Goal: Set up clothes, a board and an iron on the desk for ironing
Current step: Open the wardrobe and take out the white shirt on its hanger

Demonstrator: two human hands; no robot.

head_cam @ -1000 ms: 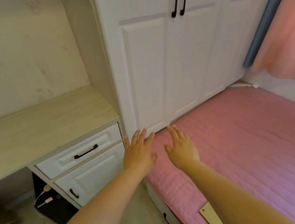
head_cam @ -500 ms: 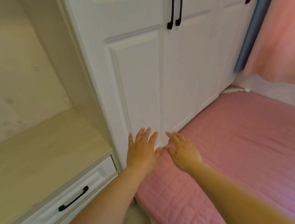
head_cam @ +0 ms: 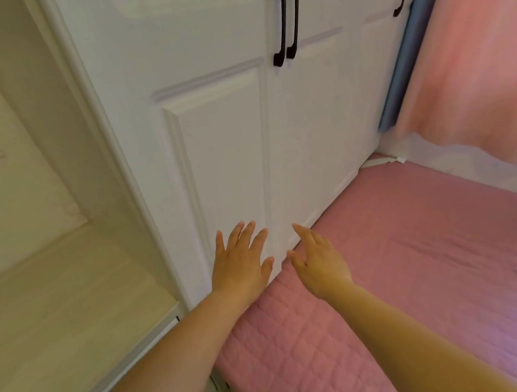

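Hands, two, left hand (head_cam: 241, 263) and right hand (head_cam: 319, 261) spread empty, three black handles (head_cam: 284, 20) on wardrobe doors (head_cam: 225, 150)

The room is bright with soft, even light, warmer and pinker on the right, where the pink curtain (head_cam: 480, 39) glows and tints the white wardrobe doors (head_cam: 225, 150) faintly mauve. Shadows are weak: a dim one sits in the alcove above the desk (head_cam: 51, 333), another under the left hand (head_cam: 239, 265). No harsh glare shows. Everything looks slightly smeared, the black door handles (head_cam: 286, 20) and the curtain most. Straight door edges bow outwards near the frame's borders, and a purple cast creeps over the pink mattress (head_cam: 450, 266) at lower right.
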